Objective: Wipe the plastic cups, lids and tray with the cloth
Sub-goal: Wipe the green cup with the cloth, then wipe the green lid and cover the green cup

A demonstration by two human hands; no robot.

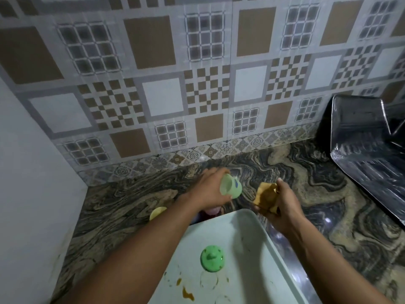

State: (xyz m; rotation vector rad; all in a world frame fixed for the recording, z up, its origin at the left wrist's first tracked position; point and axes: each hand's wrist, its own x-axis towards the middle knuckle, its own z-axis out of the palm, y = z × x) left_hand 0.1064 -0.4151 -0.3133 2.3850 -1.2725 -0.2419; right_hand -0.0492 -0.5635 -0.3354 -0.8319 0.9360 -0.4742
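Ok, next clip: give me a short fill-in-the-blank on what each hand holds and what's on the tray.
1. The left hand holds a pale green ____ above the counter.
2. The right hand has its grip on a yellow-brown ____.
3. The green lid lies on the white ____, near brown stains.
4. The cloth and the cup are ____, not touching.

Missing words: cup; cloth; tray; apart

Swirly marble counter [285, 172]; patterned tile wall [164, 84] behind it, steel tray [363, 145] propped at its right end.
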